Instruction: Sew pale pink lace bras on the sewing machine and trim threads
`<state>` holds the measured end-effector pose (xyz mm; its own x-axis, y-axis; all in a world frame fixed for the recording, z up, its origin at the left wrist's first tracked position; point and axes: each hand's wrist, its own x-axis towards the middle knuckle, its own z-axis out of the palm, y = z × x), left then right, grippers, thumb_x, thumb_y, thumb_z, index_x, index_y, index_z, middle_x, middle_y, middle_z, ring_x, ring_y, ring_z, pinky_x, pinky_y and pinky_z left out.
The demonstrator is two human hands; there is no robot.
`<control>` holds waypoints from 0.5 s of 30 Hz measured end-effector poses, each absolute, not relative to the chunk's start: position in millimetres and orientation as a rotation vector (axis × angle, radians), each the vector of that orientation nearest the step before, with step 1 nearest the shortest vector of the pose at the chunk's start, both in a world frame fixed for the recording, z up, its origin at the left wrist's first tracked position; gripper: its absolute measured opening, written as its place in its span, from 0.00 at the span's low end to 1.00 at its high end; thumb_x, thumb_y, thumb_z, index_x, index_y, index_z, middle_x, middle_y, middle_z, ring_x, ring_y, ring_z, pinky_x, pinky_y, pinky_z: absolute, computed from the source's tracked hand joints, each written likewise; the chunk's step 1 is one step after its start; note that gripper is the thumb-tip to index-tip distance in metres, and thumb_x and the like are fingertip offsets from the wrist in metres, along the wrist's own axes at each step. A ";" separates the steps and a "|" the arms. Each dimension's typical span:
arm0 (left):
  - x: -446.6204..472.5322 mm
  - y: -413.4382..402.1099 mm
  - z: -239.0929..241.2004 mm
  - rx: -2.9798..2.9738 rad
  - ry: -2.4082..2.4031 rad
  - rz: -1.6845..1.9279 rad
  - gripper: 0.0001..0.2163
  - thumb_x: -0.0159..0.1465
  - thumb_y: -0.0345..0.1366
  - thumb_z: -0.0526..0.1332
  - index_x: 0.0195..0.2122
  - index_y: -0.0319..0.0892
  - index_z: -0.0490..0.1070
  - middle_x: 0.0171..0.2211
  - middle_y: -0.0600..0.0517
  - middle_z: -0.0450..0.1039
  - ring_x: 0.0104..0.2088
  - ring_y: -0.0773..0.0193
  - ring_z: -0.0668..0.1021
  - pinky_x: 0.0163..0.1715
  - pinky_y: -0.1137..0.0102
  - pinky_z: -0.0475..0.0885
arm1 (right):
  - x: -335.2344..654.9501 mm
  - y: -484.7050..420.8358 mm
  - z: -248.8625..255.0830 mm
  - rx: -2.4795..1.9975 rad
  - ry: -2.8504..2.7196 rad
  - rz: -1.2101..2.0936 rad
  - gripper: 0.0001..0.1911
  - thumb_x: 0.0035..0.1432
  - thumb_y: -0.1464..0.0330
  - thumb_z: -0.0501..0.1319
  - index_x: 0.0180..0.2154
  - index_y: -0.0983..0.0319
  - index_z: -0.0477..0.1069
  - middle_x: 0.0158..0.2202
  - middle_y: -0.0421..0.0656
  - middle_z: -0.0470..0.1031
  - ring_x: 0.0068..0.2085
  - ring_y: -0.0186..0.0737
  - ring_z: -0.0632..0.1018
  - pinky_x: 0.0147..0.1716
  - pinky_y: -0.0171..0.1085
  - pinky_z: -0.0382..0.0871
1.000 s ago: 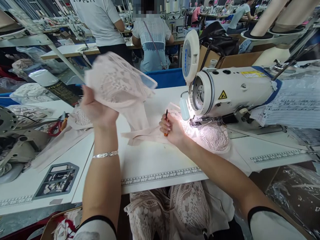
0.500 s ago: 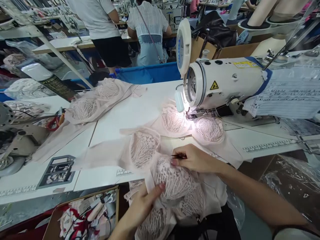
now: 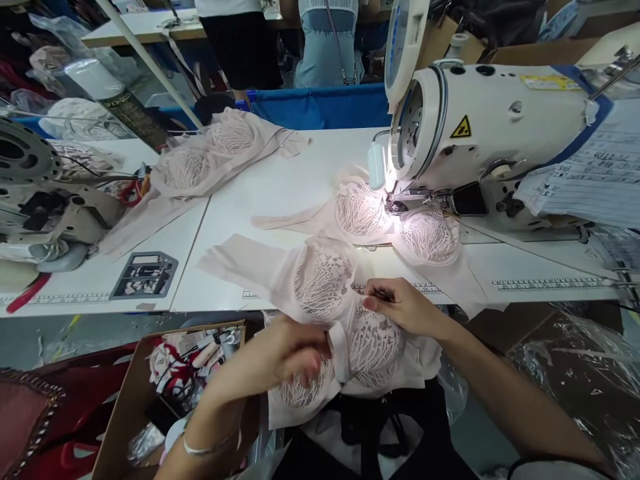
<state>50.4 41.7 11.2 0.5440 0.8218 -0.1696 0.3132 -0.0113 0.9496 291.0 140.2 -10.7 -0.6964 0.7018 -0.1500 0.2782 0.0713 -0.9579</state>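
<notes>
My left hand is closed on the centre of a pale pink lace bra that hangs over the table's front edge. My right hand rests on the same bra's right cup, pinching small thread snips between thumb and fingers. Behind it, a second lace bra lies under the needle of the white sewing machine, lit by the machine lamp. A third bra lies spread at the back left of the table.
An open cardboard box of scraps stands below the table at the left. Machine parts crowd the left bench. Papers hang on the machine's right side. Two people stand beyond the blue bin.
My left hand dropped one bra on the back left of the table and came down to another at the front edge. My right hand moved from the needle area to this bra.
</notes>
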 end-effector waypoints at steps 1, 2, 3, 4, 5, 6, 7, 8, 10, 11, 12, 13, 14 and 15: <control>46.3 48.4 16.2 1.599 1.040 0.607 0.17 0.75 0.43 0.51 0.35 0.41 0.75 0.19 0.54 0.73 0.19 0.66 0.75 0.22 0.74 0.71 | 292.9 136.8 -9.3 -0.978 -1.993 1.632 0.23 0.62 0.49 0.62 0.28 0.61 0.71 0.22 0.35 0.62 0.23 0.31 0.60 0.23 0.35 0.52; 44.8 57.0 20.0 1.654 1.126 0.706 0.16 0.76 0.40 0.49 0.40 0.41 0.76 0.21 0.54 0.73 0.20 0.67 0.75 0.23 0.74 0.71 | 294.5 133.0 -7.4 -0.975 -1.996 1.585 0.20 0.64 0.51 0.62 0.30 0.61 0.73 0.22 0.36 0.65 0.22 0.31 0.60 0.23 0.35 0.52; 45.9 67.1 22.5 1.775 1.217 0.789 0.14 0.75 0.36 0.50 0.47 0.42 0.76 0.27 0.51 0.76 0.25 0.65 0.78 0.29 0.72 0.74 | 296.1 129.2 -4.9 -0.961 -2.019 1.533 0.18 0.64 0.53 0.62 0.31 0.61 0.75 0.22 0.36 0.68 0.21 0.30 0.60 0.22 0.35 0.53; 49.0 78.2 24.1 1.939 1.238 0.814 0.13 0.73 0.33 0.53 0.51 0.44 0.76 0.37 0.47 0.79 0.35 0.61 0.81 0.38 0.68 0.77 | 297.8 125.5 -1.8 -0.940 -2.053 1.484 0.16 0.64 0.56 0.63 0.32 0.61 0.76 0.23 0.37 0.70 0.21 0.30 0.61 0.22 0.35 0.53; 53.3 89.6 25.4 2.098 1.198 0.762 0.14 0.71 0.30 0.55 0.52 0.46 0.77 0.48 0.43 0.77 0.48 0.56 0.80 0.48 0.61 0.76 | 299.9 122.4 1.9 -0.912 -2.094 1.449 0.14 0.64 0.58 0.64 0.31 0.60 0.76 0.23 0.37 0.72 0.20 0.30 0.62 0.22 0.35 0.54; 57.6 100.6 26.9 2.228 1.109 0.693 0.12 0.69 0.29 0.58 0.48 0.46 0.79 0.58 0.41 0.72 0.60 0.49 0.73 0.57 0.53 0.70 | 302.7 120.1 6.1 -0.877 -2.141 1.437 0.13 0.64 0.60 0.64 0.31 0.60 0.77 0.23 0.37 0.73 0.20 0.30 0.63 0.23 0.34 0.56; 61.1 110.6 28.9 2.313 1.001 0.623 0.09 0.67 0.29 0.62 0.42 0.46 0.82 0.66 0.42 0.65 0.67 0.44 0.65 0.63 0.47 0.63 | 306.4 118.8 10.5 -0.832 -2.189 1.443 0.11 0.64 0.62 0.64 0.31 0.60 0.77 0.23 0.37 0.74 0.21 0.30 0.65 0.24 0.34 0.57; 63.2 119.1 31.7 2.350 0.895 0.565 0.06 0.65 0.30 0.66 0.36 0.46 0.82 0.69 0.44 0.60 0.71 0.41 0.57 0.66 0.42 0.55 | 310.7 118.5 15.1 -0.774 -2.237 1.461 0.11 0.64 0.63 0.65 0.30 0.60 0.77 0.23 0.37 0.74 0.22 0.31 0.67 0.25 0.34 0.59; 62.9 130.2 38.5 2.299 0.706 0.508 0.05 0.60 0.33 0.71 0.27 0.46 0.81 0.69 0.48 0.62 0.71 0.41 0.57 0.69 0.41 0.47 | 320.7 120.9 23.0 -0.634 -2.307 1.486 0.12 0.62 0.63 0.68 0.27 0.60 0.76 0.25 0.39 0.74 0.25 0.33 0.71 0.26 0.34 0.62; 61.1 132.8 41.3 2.214 0.621 0.480 0.07 0.60 0.34 0.72 0.25 0.47 0.80 0.65 0.49 0.69 0.69 0.42 0.63 0.69 0.43 0.48 | 325.6 123.5 25.8 -0.566 -2.320 1.487 0.14 0.60 0.62 0.69 0.25 0.60 0.75 0.28 0.42 0.75 0.28 0.34 0.72 0.27 0.34 0.63; 58.9 133.5 42.8 2.098 0.549 0.449 0.09 0.61 0.35 0.71 0.23 0.48 0.80 0.57 0.48 0.76 0.62 0.45 0.72 0.68 0.45 0.52 | 330.0 126.8 27.5 -0.512 -2.316 1.489 0.17 0.58 0.60 0.70 0.22 0.60 0.73 0.32 0.44 0.77 0.30 0.36 0.74 0.29 0.35 0.65; 56.9 132.5 42.7 1.961 0.500 0.421 0.11 0.63 0.37 0.69 0.22 0.48 0.79 0.46 0.47 0.82 0.52 0.48 0.79 0.65 0.48 0.60 | 333.7 130.5 28.1 -0.479 -2.299 1.504 0.20 0.58 0.59 0.71 0.20 0.60 0.71 0.36 0.47 0.78 0.34 0.38 0.76 0.31 0.36 0.67; 55.5 130.2 40.6 1.819 0.478 0.403 0.14 0.65 0.40 0.67 0.21 0.48 0.78 0.35 0.47 0.82 0.41 0.52 0.82 0.58 0.51 0.68 | 336.6 134.3 27.5 -0.464 -2.280 1.536 0.22 0.59 0.58 0.69 0.19 0.60 0.69 0.40 0.49 0.79 0.36 0.40 0.77 0.33 0.37 0.68; 54.8 126.8 36.5 1.684 0.486 0.401 0.17 0.66 0.43 0.65 0.20 0.46 0.76 0.27 0.47 0.78 0.31 0.55 0.80 0.48 0.55 0.73 | 338.7 138.0 25.8 -0.460 -2.264 1.584 0.23 0.62 0.58 0.67 0.19 0.60 0.68 0.42 0.50 0.79 0.38 0.41 0.78 0.34 0.38 0.69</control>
